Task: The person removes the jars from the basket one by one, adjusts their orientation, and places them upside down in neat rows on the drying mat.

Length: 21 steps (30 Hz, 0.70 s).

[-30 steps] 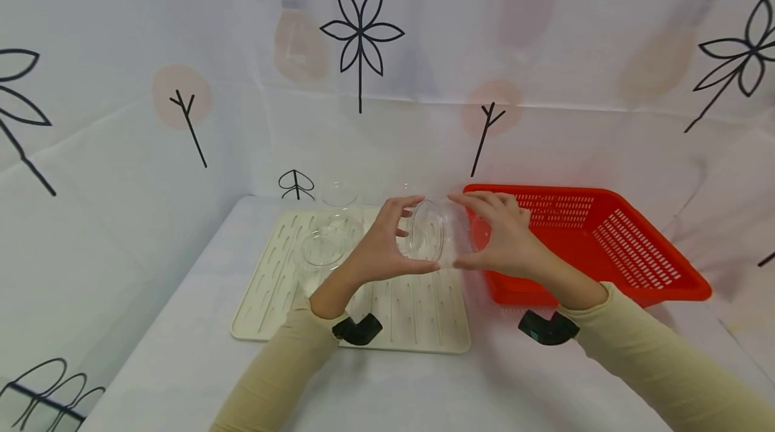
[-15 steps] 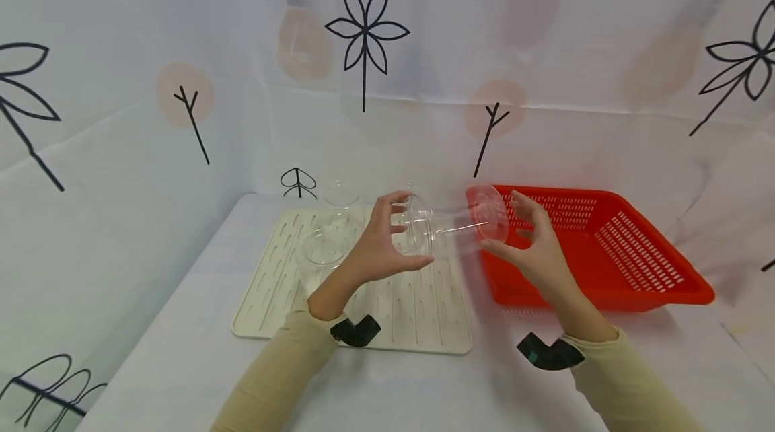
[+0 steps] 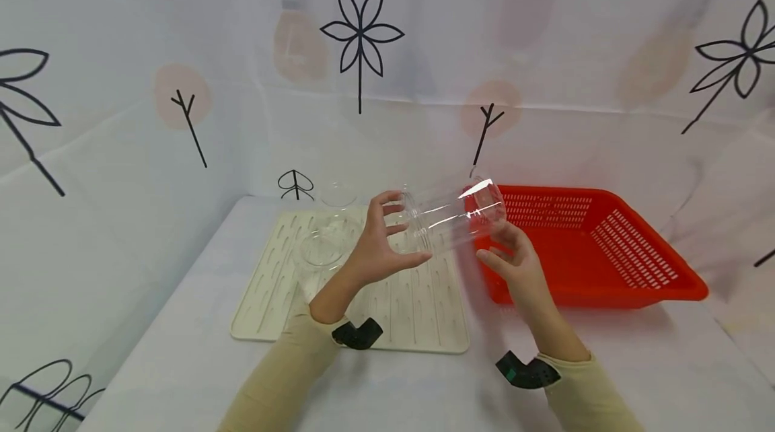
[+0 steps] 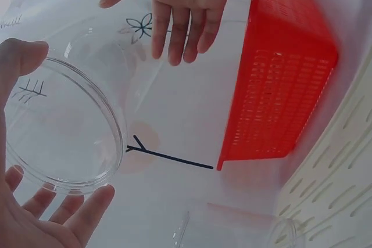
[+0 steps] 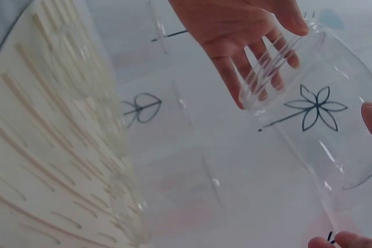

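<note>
A clear jar (image 3: 451, 217) lies on its side in the air above the cream ridged mat (image 3: 418, 324), its far end tilted up to the right. My left hand (image 3: 375, 243) grips the jar's ridged round end, thumb below and fingers above; that end fills the left of the left wrist view. Close to the jar's other end is my right hand (image 3: 514, 260), its fingers loosely bent and not wrapped round the jar. Whether its fingertips touch the jar I cannot tell. Behind my left arm, another clear jar (image 3: 323, 248) stands on the mat.
A red slotted basket (image 3: 605, 297) stands on the white table (image 3: 418, 391), right of the mat. More see-through containers stand at the mat's back, including a clear jar (image 3: 337, 195); their outlines are faint. A white printed cloth (image 3: 418, 142) hangs behind.
My right hand has come away from the ridged end, moving right and then down beside the jar's other end. The jar's right end has tilted upward. My left hand keeps its grip.
</note>
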Each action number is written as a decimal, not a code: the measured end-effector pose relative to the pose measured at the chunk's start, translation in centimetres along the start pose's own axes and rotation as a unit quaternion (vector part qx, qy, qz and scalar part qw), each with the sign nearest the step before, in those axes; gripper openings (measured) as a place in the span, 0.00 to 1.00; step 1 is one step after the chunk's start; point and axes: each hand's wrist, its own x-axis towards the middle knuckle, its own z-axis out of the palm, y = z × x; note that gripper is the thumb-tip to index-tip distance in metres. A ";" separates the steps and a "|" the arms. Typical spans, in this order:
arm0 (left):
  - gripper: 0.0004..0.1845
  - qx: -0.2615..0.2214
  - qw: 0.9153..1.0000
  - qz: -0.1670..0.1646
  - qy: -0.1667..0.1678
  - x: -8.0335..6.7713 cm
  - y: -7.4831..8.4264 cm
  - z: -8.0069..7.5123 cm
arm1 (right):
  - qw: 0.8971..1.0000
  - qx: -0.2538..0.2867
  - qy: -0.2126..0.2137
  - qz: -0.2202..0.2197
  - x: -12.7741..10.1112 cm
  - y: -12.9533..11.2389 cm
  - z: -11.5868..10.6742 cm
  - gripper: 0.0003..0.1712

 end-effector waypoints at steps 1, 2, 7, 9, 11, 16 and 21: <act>0.51 -0.006 1.000 0.002 0.001 0.0 0.0 0.0 | 1.000 0.004 -0.003 0.002 0.0 0.1 0.2 0.35; 0.51 -0.014 1.000 0.002 0.002 0.0 0.0 0.0 | 1.000 0.009 -0.006 0.005 0.0 0.1 0.4 0.34; 0.51 -0.048 0.999 -0.003 -0.001 -0.1 0.0 0.0 | 1.000 0.022 -0.018 0.011 0.1 0.3 1.3 0.32; 0.51 -0.055 0.998 -0.009 -0.003 -0.2 0.0 0.0 | 0.999 0.026 -0.019 0.008 0.1 0.3 1.5 0.30; 0.50 -0.057 0.998 -0.014 -0.007 -0.3 0.0 0.0 | 0.999 0.026 -0.018 0.005 0.1 0.3 1.6 0.29; 0.50 -0.054 0.998 -0.021 -0.022 -0.5 -0.2 0.0 | 0.999 0.031 -0.019 0.005 0.1 0.0 1.7 0.32; 0.51 -0.040 0.998 -0.028 -0.027 -0.6 -0.4 -0.1 | 0.998 0.051 -0.019 0.008 0.3 -0.7 1.8 0.36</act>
